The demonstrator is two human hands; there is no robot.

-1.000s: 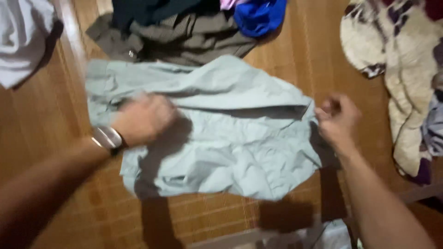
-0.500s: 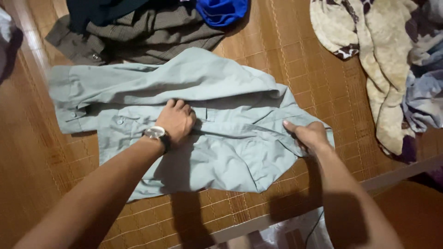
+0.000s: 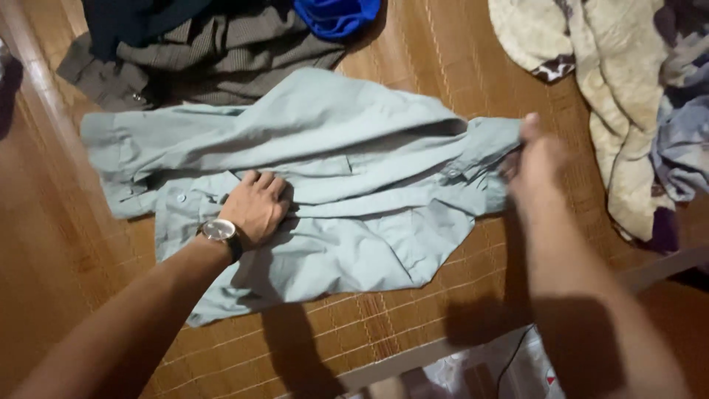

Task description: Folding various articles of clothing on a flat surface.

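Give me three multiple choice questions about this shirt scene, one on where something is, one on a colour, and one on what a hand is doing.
1. Where does the grey-brown checked garment lie relative to the pale green shirt?
A. Beyond it, toward the top of the view
B. Under the left forearm
C. On the patterned blanket

2. What colour is the cloth at the top edge, next to the checked garment?
A. Red
B. Bright blue
C. Yellow

3. What is the left hand doing?
A. Lifting a blanket
B. Hanging in the air
C. Resting palm-down on the shirt

Answers:
1. A, the checked garment sits just past the shirt's far edge.
2. B, the cloth is vivid blue.
3. C, the left hand lies flat on the shirt's middle, while the right hand is at its right edge.
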